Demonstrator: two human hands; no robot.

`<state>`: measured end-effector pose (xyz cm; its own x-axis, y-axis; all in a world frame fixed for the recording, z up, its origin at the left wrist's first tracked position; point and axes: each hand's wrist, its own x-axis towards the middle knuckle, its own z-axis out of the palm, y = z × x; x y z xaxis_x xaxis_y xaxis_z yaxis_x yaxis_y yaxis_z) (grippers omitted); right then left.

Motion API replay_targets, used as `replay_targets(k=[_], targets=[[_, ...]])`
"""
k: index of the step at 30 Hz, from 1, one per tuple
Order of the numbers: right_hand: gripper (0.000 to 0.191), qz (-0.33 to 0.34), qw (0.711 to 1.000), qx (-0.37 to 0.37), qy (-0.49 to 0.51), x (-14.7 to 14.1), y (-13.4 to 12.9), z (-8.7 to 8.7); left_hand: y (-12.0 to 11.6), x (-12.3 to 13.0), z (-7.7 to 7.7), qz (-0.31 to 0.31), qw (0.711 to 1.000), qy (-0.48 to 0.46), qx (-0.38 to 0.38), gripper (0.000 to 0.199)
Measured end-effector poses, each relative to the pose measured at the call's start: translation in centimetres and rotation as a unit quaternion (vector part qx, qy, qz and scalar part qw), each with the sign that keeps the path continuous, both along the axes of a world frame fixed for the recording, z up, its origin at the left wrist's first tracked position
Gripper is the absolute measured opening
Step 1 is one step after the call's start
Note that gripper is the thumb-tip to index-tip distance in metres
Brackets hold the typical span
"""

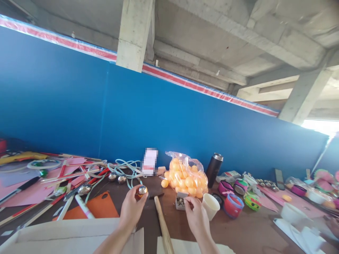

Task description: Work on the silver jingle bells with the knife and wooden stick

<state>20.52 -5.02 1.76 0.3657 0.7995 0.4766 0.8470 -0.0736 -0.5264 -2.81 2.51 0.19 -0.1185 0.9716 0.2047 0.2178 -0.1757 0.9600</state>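
Note:
Between the thumb and fingers of my left hand is a shiny metal ball, silvery with an orange tint below. My right hand is at the right edge of a small clear box of tiny metallic pieces. Its thumb and fingertips are pinched together; whatever they hold is too small to make out. A white paper cup stands just right of that hand. Behind the box, a clear plastic bag is full of orange balls. A wooden stick lies between my two hands.
Coloured paper, sticks and pale blue tubing clutter the left side. Two more metal balls lie near the tubing. A black bottle stands behind the cup, small colourful crafts to its right. A blue partition backs the table.

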Motion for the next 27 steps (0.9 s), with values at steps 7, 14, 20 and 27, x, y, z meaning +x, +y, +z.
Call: replay_targets(k=[7,14,20,27], targets=[[0.018,-0.009,0.999,-0.034,-0.027,0.1,0.7,-1.2,-0.5,0.3,0.5,0.006,1.000,-0.014,0.012,0.042],[0.018,-0.014,0.997,-0.056,-0.044,-0.2,0.8,-1.1,-0.5,0.4,0.4,0.002,1.000,-0.013,0.010,0.042],[0.016,-0.018,0.996,-0.077,-0.045,0.0,0.9,-1.3,-0.5,0.3,0.3,-0.015,1.000,0.003,0.010,0.044],[0.017,-0.030,0.995,-0.086,-0.046,0.2,1.2,-1.5,-0.1,0.3,-0.5,-0.027,0.999,0.028,0.019,0.044]])
